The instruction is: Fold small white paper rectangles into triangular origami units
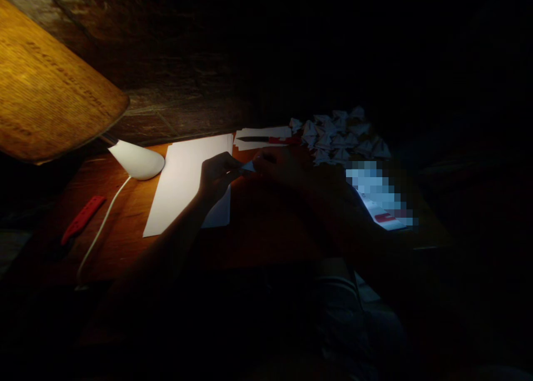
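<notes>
A small folded piece of paper (249, 166) is pinched between my two hands above the table. My left hand (215, 173) grips its left end, fingers closed, over the right part of a stack of white paper sheets (179, 186). From the other side, my right hand (277, 167) holds the paper with fingertips pressed together; much of this hand lies in shadow. Just beyond it, a knife with a red handle (283, 140) and dark blade rests on smaller paper pieces (262, 132). Several folded paper shapes (341, 139) are heaped at the back right.
A lamp with a yellowish shade (58, 86) and a white base (139, 160) stands at the left. Its white cable (104, 222) runs toward the front edge, beside a red power strip (84, 219). A lit phone (375, 197) lies at the right of the wooden table (125, 225).
</notes>
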A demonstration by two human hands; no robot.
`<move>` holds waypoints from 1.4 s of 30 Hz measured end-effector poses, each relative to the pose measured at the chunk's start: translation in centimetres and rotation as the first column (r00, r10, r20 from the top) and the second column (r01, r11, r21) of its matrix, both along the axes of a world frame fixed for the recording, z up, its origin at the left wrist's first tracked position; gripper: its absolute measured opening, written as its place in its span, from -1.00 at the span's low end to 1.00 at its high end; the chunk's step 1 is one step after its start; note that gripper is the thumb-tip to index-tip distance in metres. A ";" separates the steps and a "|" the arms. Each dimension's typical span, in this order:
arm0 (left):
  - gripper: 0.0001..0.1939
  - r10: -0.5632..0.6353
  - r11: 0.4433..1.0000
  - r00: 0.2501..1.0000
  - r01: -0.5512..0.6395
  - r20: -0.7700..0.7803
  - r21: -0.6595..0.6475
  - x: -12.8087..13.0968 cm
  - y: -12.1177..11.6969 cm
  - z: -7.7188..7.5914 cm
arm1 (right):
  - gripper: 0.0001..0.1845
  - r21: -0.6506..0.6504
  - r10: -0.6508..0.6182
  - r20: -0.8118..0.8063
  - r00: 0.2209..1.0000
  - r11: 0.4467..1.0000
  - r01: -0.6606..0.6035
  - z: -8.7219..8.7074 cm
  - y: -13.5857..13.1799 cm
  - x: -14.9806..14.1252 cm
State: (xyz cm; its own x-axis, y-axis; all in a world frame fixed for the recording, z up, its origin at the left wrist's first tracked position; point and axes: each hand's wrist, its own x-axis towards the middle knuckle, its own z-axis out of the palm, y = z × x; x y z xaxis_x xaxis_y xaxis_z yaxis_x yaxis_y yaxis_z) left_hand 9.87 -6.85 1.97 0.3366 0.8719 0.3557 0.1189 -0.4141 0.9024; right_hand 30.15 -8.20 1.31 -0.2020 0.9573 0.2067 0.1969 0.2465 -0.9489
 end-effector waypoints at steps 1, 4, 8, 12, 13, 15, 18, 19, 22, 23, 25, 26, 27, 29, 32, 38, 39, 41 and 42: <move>-0.84 0.002 1.000 1.000 -0.002 -0.001 0.006 0.0 0.0 0.0 | -0.75 -0.019 0.013 -0.025 1.000 1.000 -0.014 0.0 -0.1 0.0; -0.83 0.015 1.000 1.000 -0.015 -0.005 0.013 0.0 -0.1 0.2 | -0.73 -0.050 0.029 -0.059 0.998 0.998 -0.032 0.2 -0.3 0.0; -0.83 -0.006 1.000 1.000 0.006 0.002 0.008 -0.1 -0.1 0.1 | -0.72 -0.025 0.019 -0.057 0.998 0.999 -0.020 0.3 -0.3 0.1; -0.79 -0.028 1.000 1.000 0.028 0.013 -0.002 -0.3 0.5 -0.9 | -0.75 0.004 0.026 -0.040 0.999 1.000 -0.026 0.4 -0.1 0.2; -0.78 -0.026 1.000 0.999 0.026 0.023 -0.008 -0.3 0.7 -1.1 | -0.74 0.014 0.029 -0.039 0.999 1.000 -0.028 0.4 -0.1 0.2; -0.76 -0.034 0.999 0.999 0.035 0.034 -0.010 -0.4 0.9 -1.5 | -0.75 0.026 0.042 -0.039 0.998 0.999 -0.041 0.4 -0.1 0.3; -0.74 -0.094 0.995 0.995 0.094 0.031 0.017 -0.4 0.9 -1.6 | -0.78 0.044 0.045 0.000 0.999 0.998 -0.044 0.4 -0.1 0.4; -0.73 -0.119 0.993 0.992 0.118 0.030 0.022 -0.3 0.9 -1.5 | -0.79 0.055 0.041 0.018 0.999 0.998 -0.042 0.4 -0.2 0.4; -0.68 -0.158 0.987 0.987 0.158 -0.004 -0.006 -0.1 0.5 -0.8 | -0.79 0.099 0.046 0.046 0.998 0.994 -0.050 0.3 -0.3 0.3; -0.66 -0.158 0.987 0.987 0.157 -0.043 -0.023 0.0 0.3 -0.5 | -0.78 0.115 0.058 0.049 0.997 0.991 -0.063 0.3 -0.3 0.3; -0.60 -0.185 0.982 0.966 0.174 -0.183 -0.071 0.2 0.0 0.1 | -0.78 0.141 0.086 0.055 0.995 0.986 -0.093 0.2 -0.3 0.3; -0.56 -0.194 0.980 0.954 0.178 -0.231 -0.088 0.2 -0.1 0.3 | -0.78 0.147 0.096 0.055 0.994 0.984 -0.103 0.2 -0.2 0.3; -0.53 -0.202 0.978 0.943 0.180 -0.264 -0.103 0.3 -0.2 0.5 | -0.79 0.148 0.104 0.054 0.993 0.983 -0.111 0.2 -0.2 0.3; -0.51 -0.204 0.977 0.939 0.177 -0.276 -0.120 0.3 -0.3 0.7 | -0.80 0.142 0.109 0.039 0.993 0.983 -0.114 0.2 -0.2 0.4; -0.56 -0.204 0.976 0.949 0.178 -0.241 -0.127 0.3 -0.3 0.9 | -0.80 0.111 0.140 -0.014 0.990 0.984 -0.137 0.4 -0.3 0.4; -0.60 -0.158 0.987 0.966 0.156 -0.204 -0.027 0.3 -0.4 1.0 | -0.68 0.050 0.117 -0.085 0.989 0.992 -0.113 0.2 0.0 0.0; -0.59 -0.132 0.991 0.972 0.132 -0.194 -0.011 0.4 -0.4 0.9 | -0.67 0.043 0.105 -0.086 0.991 0.994 -0.102 0.1 0.1 0.0; -0.57 -0.070 0.997 0.984 0.073 -0.163 0.016 0.3 -0.2 0.7 | -0.64 0.032 0.086 -0.079 0.993 0.996 -0.084 -0.2 0.4 0.1; -0.56 -0.034 0.999 0.990 0.038 -0.134 0.029 0.3 0.0 0.5 | -0.63 0.031 0.079 -0.071 0.994 0.997 -0.077 -0.4 0.6 0.3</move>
State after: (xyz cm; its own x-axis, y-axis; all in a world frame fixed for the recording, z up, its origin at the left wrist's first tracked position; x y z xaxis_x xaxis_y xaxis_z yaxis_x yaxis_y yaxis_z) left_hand 10.14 -6.90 2.50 0.4140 0.8474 0.3325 0.2221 -0.4483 0.8659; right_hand 30.41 -7.62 0.94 -0.2593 0.9328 0.2505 0.1072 0.2855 -0.9524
